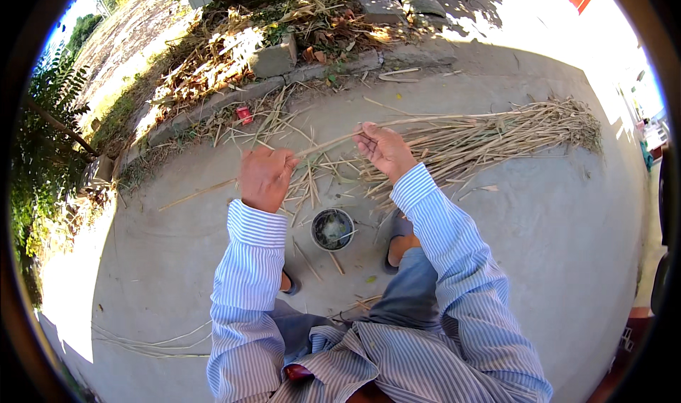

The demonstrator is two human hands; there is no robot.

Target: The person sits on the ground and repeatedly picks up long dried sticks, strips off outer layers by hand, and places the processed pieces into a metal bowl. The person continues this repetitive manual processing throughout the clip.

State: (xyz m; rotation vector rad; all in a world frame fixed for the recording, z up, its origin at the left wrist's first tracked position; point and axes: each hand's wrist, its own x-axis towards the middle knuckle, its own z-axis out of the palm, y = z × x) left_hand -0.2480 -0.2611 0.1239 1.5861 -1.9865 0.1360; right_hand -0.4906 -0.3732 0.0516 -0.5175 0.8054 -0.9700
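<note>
My left hand and right hand hold a dry stalk pinched in their fingers, above the floor. A stalk bundle lies rightward, beyond the bucket.

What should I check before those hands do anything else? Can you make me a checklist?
1. Left hand on the long stalk: ok, fingers closed around it.
2. Right hand on the same stalk: ok, held near the fingertips. How tightly: cannot tell.
3. Round container standing upright: ok, on the ground below the hands.
4. What's inside the container: cannot tell, it looks murky.
5. Stalk pile nearby: ok, lying on the ground to the right.
6. Ground tidy around the container: not ok, loose pieces lie beside it.
</note>
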